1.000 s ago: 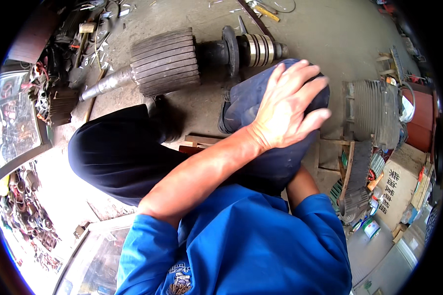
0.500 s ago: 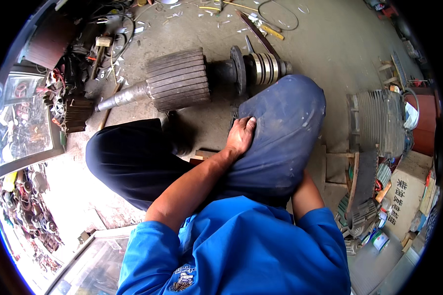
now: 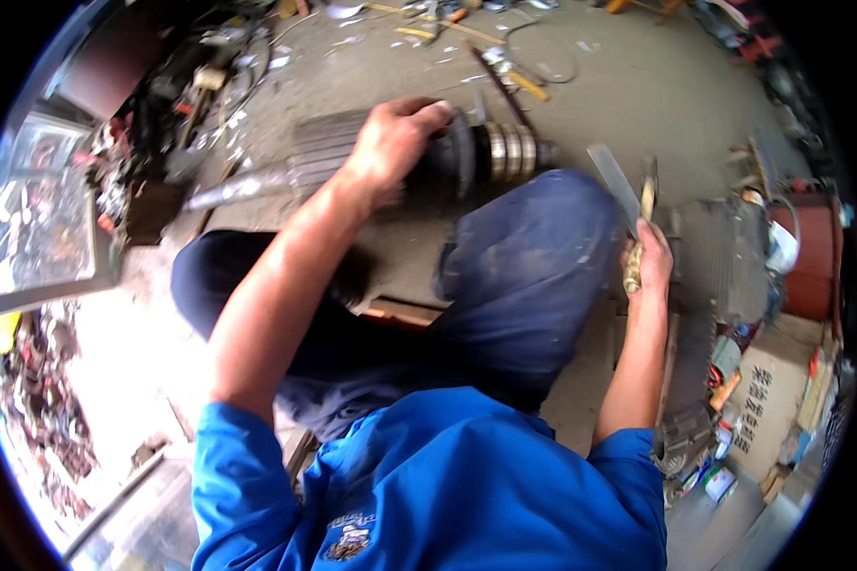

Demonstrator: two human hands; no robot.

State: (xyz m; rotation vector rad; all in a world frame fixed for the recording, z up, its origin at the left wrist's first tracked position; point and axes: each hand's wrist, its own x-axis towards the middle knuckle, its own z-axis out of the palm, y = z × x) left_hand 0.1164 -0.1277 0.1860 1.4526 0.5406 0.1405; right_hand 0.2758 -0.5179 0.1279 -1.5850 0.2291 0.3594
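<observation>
A large ribbed steel rotor (image 3: pixel 323 148) lies on the floor beyond my knees, with a shaft (image 3: pixel 238 186) to its left and a dark flange and metal rings (image 3: pixel 512 150) at its right. My left hand (image 3: pixel 405 138) is over the rotor's right end, fingers curled and slightly blurred; what lies under them is hidden. At the right, beside my raised knee, my right hand (image 3: pixel 648 255) grips two upright tools: a flat grey blade (image 3: pixel 612 186) and a narrow tool with a worn yellowish handle (image 3: pixel 647 200).
Scattered tools and scraps (image 3: pixel 438 24) lie at the back. A glazed frame (image 3: pixel 105 276) and piles of parts (image 3: pixel 43 400) line the left. A finned housing (image 3: pixel 743 276), red cabinet (image 3: pixel 809 262) and cardboard box (image 3: pixel 767 400) stand at the right.
My left hand has gone from on and beside my knee up to the rotor. My right hand has risen from hiding under the right leg and now shows holding tools.
</observation>
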